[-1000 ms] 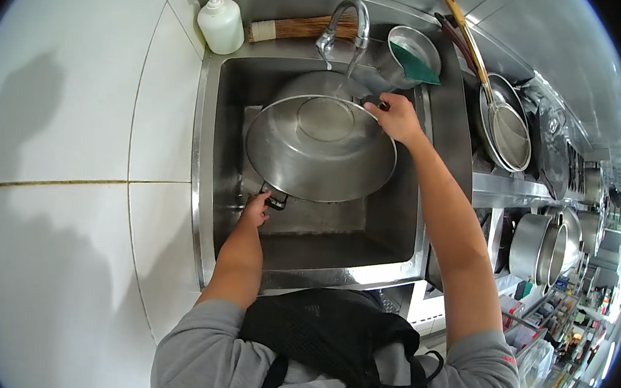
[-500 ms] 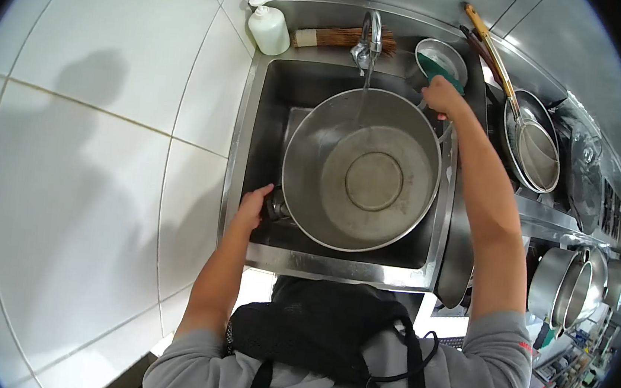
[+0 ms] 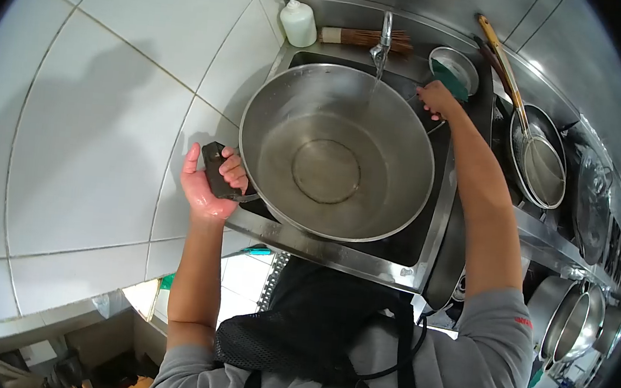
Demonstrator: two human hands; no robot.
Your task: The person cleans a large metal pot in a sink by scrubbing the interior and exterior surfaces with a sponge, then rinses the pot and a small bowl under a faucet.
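Two grips clamped on wok (image 3: 337,152): left hand (image 3: 210,184) on handle (image 3: 216,168), right hand (image 3: 435,100) at far rim.

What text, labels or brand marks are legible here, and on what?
No text can be read in this view.
Red mark on the grey right sleeve: too small to read.
Soap bottle: no legible label.
Pan and its black handle, gripped by the left hand: no markings visible.
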